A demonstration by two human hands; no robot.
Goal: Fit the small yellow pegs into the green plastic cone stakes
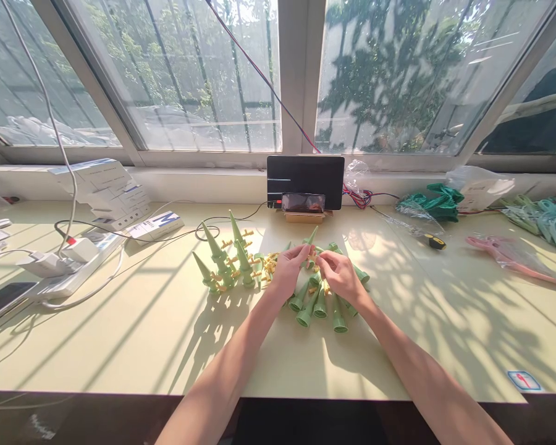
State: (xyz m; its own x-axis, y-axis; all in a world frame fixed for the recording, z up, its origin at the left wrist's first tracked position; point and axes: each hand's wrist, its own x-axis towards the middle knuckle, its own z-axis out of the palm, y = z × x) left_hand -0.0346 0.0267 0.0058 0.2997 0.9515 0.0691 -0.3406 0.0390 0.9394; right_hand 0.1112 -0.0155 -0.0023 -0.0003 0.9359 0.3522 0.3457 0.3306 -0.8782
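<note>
My left hand [289, 269] is closed in a pinch on a green plastic cone-shaped spike [312, 236], whose pointed tip rises above the fingers. Close beside it, my right hand [341, 272] is also pinched at the spike's lower part; what sits between its fingertips is hidden. Under and around my hands lie several loose green spikes [340, 322], their round open ends facing me. To the left, several green spikes with yellow valve pieces [245, 266] stand upright in a group. A pile of small yellow valve pieces [269, 264] lies just behind my left hand.
A black tablet [304, 173] with a phone [303, 203] before it stands at the back. At left are a power strip [81, 267], cables and white boxes [106, 193]. A yellow-black cutter [434, 241] and bagged green and pink items [509, 253] lie at right.
</note>
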